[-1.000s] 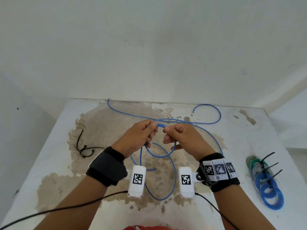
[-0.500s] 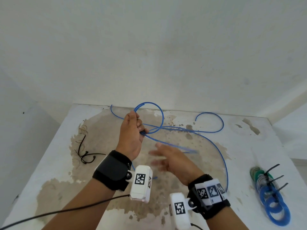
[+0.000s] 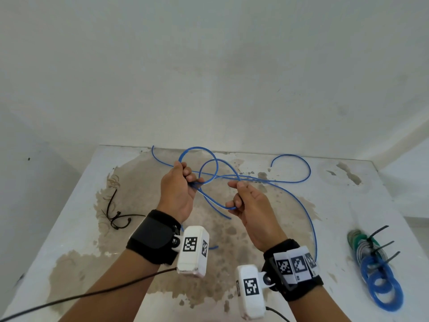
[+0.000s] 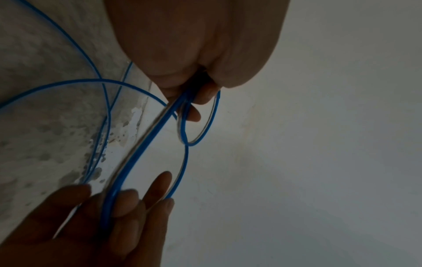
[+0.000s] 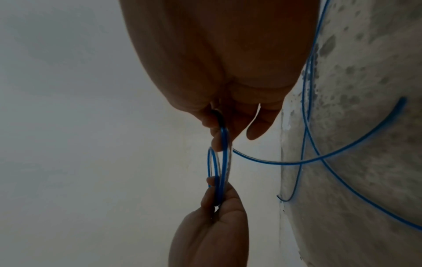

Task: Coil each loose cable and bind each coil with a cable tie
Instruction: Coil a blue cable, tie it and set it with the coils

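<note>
Both your left hand (image 3: 177, 194) and right hand (image 3: 249, 203) grip the blue cable (image 3: 299, 180); tied coils (image 3: 376, 268) at 4 o'clock, black ties (image 3: 116, 214) at 9, on the stained tabletop (image 3: 76, 240).

White table (image 3: 76, 228), paint worn to a brown patch at centre. Lying on it: loose blue cable (image 3: 301, 180), trailing across the far and right side; black cable ties (image 3: 116, 217) at left; tied coils (image 3: 376, 270), blue, green and grey, at right edge.
</note>
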`<state>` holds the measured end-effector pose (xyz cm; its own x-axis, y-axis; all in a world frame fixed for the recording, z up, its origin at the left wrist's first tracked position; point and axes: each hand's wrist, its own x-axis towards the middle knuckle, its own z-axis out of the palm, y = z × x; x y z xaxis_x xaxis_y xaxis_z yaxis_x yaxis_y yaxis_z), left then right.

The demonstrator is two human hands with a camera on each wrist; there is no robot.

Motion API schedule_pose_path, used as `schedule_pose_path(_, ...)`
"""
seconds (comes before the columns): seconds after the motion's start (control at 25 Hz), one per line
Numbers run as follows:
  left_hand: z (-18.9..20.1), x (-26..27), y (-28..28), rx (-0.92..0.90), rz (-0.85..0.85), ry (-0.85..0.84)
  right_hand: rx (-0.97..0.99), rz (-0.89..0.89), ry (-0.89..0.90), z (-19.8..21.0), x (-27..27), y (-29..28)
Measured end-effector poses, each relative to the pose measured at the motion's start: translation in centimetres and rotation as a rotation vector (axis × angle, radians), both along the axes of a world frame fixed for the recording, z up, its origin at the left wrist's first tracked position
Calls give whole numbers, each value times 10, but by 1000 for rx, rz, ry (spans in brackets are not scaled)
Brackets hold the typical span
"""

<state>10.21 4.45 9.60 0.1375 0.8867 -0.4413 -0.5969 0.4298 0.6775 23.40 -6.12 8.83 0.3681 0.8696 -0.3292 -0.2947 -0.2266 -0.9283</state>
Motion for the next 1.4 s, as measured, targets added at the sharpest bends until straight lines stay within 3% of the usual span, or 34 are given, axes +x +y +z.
schedule_pose_path(0.28, 2, -9, 7, -13, -12, -39, -24, 99, -103, 15, 18, -3)
schedule_pose_path(0.48, 11, -12, -10, 145, -486, 296, 3, 36, -148, 24, 28, 4)
schedule_pose_path(0.56, 13, -12, -17, 250, -597, 429, 1, 61, -207, 27, 30, 6)
schedule_pose_path(0.8, 16, -8, -24, 427, -729, 696, 0, 245, -364, 34, 28, 8)
schedule_pose_path(1.0, 16, -11, -27, 364, -806, 673, -31, 366, -377, 31, 31, 7)
schedule_pose_path(1.12, 11, -8, -26, 272, -616, 521, -30, 234, -214, 24, 28, 8)
schedule_pose_path(1.24, 7, -10, -14, 60, -254, 227, 60, 53, 184, 21, 30, 5)
schedule_pose_path(1.4, 10, -14, 1, 31, -133, 88, 65, 112, 233, 17, 25, -3)
